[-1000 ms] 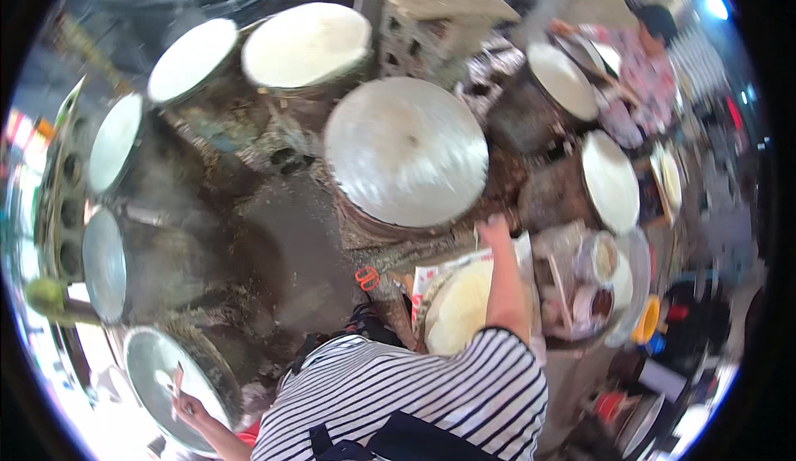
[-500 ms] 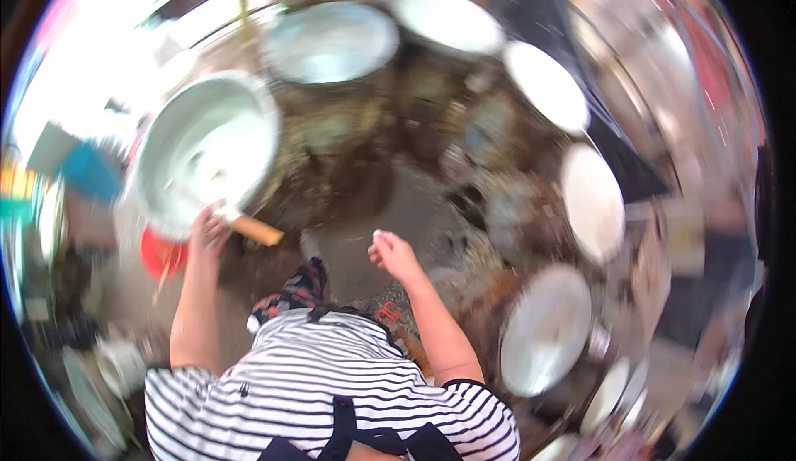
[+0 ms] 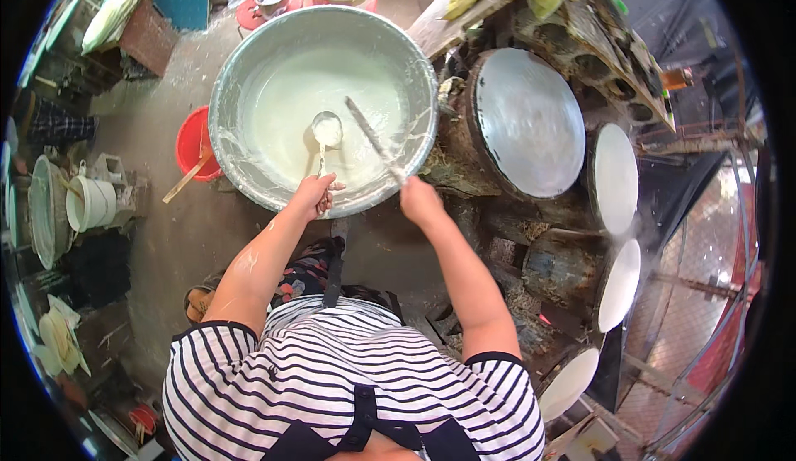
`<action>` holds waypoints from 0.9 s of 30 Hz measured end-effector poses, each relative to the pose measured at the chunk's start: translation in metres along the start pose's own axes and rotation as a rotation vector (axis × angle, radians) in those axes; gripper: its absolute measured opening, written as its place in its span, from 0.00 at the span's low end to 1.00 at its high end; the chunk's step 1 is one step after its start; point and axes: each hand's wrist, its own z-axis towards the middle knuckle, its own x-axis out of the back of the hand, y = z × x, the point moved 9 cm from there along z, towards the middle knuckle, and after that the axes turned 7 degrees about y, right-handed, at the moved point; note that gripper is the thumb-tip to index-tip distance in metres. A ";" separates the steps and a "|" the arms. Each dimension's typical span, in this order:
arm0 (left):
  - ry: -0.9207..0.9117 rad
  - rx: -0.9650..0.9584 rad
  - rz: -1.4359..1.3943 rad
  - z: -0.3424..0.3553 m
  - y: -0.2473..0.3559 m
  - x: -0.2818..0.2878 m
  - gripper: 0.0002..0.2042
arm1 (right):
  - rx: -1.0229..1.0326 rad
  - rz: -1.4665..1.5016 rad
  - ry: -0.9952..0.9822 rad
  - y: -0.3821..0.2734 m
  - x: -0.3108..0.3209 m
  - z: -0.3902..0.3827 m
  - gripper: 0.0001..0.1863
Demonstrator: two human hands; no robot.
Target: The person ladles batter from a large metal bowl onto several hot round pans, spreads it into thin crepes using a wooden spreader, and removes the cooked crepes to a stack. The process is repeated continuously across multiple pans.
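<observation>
Batter remains plentiful in the large metal basin. Left hand grips a filled ladle above it; right hand clenches a flat stick. Nearby round griddle appears uncoated.

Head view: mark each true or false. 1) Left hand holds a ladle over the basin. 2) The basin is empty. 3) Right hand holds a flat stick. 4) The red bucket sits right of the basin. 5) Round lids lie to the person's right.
1) True: the left hand grips a ladle above the basin.
2) False: it holds white batter.
3) True: the right hand grips a flat stick.
4) False: the red bucket sits left of the basin.
5) True: round lids lie there.
</observation>
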 end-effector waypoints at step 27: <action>0.322 -0.074 0.480 0.057 -0.003 0.002 0.06 | 0.103 -0.150 -0.150 0.018 0.006 0.067 0.11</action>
